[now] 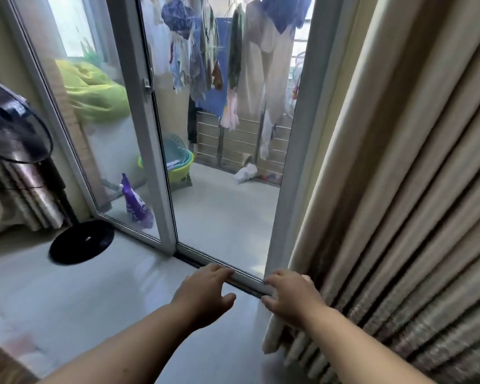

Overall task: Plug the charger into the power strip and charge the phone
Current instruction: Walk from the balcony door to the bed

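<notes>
Here both bare hands reach forward and down over the pale floor, close to the track of a sliding glass door. The left hand hangs with fingers spread and loosely curled, thumb out to the right, its grip slack and holding nothing. The right hand is just beside it, fingers likewise parted and bent, its grip also empty; its far edge lies against or just in front of the folds of a beige curtain that fills the right side of the scene. Whether it touches the cloth cannot be told.

No charger, power strip or phone shows anywhere in view.

The door stands partly open, and through the gap a balcony appears with laundry hanging from a rack at the far side. A green basin sits on the balcony floor behind the glass, and a purple pouch stands nearer, at the left, just behind the pane. Indoors at the far left stands a dark fan, its round black base resting on the floor.
</notes>
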The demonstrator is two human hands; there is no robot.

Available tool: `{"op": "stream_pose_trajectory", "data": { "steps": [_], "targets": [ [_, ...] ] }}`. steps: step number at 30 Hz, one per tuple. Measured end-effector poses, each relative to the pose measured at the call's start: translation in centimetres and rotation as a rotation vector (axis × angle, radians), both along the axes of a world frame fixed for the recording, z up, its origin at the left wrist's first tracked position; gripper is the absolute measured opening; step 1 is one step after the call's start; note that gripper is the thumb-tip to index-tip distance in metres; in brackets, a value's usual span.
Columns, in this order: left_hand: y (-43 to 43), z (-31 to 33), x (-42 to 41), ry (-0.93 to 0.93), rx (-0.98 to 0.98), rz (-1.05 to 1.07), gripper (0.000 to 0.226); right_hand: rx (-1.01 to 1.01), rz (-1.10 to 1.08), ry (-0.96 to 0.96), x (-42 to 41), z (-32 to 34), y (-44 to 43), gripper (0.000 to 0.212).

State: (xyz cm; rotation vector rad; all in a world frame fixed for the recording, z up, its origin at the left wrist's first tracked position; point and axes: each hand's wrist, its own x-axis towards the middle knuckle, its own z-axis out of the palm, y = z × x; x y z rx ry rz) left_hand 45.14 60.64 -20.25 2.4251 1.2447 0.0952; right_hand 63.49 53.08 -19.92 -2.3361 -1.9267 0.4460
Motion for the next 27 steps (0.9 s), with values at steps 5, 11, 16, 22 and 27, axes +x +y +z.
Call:
{"op": "stream_pose_trajectory", "data": {
  "steps": [5, 11, 16, 22, 27],
  "targets": [
    [8.6, -0.6, 2.8, 0.020, 0.020, 0.101, 0.057, 0.016, 0.167, -0.001, 3.4, -0.1, 11.4, 0.038],
    [17.4, -0.3, 2.4, 0.076, -0.019, 0.328, 0.058, 0.032, 0.419, -0.028, 3.8, 0.9, 25.5, 0.045],
    [21.6, -0.1, -2.3, 0.043, -0.051, 0.612, 0.059, 0.020, 0.620, 0.015, -1.3, 0.6, 33.9, 0.062],
    [26.3, -1.0, -11.2, 0.007, -0.053, 0.880, 0.060, 0.042, 0.857, 0.015, -10.3, -0.1, 42.9, 0.063],
    [32.4, -2.3, -20.6, 0.007, -0.079, 0.982, 0.061, 0.017, 0.950, 0.016, -20.5, -1.2, 50.8, 0.059]
  ]
}}
